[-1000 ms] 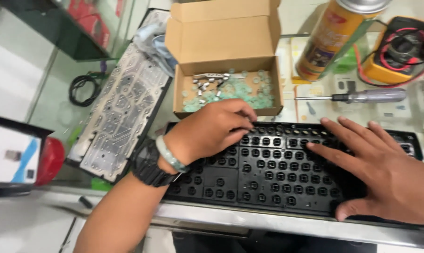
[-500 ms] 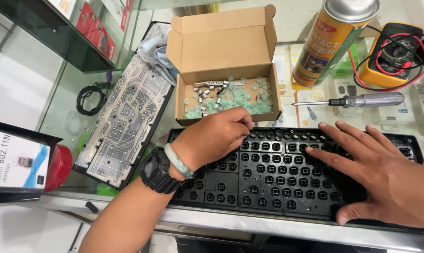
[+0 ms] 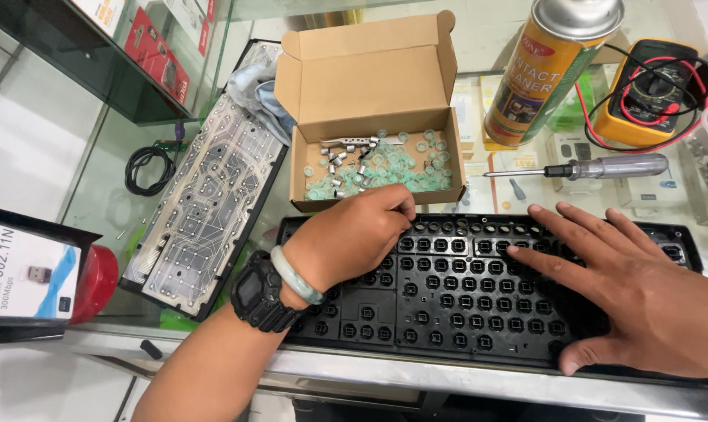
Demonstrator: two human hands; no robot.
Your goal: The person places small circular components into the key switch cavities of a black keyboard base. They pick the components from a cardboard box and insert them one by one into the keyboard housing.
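Head view: the left hand (image 3: 354,238) rests on the upper left part of the black keyboard frame (image 3: 448,301), fingers curled with the tips pinched together at the top row; whether anything small sits between them cannot be made out. The right hand (image 3: 627,293) lies open and flat on the frame's right half, fingers spread, gripping nothing. The frame lies along the near edge of the glass counter (image 3: 111,180), keycaps off. Just behind the left hand stands an open cardboard box (image 3: 373,101) holding many small pale green rubber domes (image 3: 401,168) and metal tweezers (image 3: 350,142). A circuit sheet (image 3: 205,199) on its black tray lies to the left, with bare glass and a coiled cable (image 3: 146,166) beyond it. Behind the right hand lie a screwdriver (image 3: 596,166), a spray can (image 3: 549,66) and a yellow meter (image 3: 651,94). The right wrist and the frame's right end are cut off.
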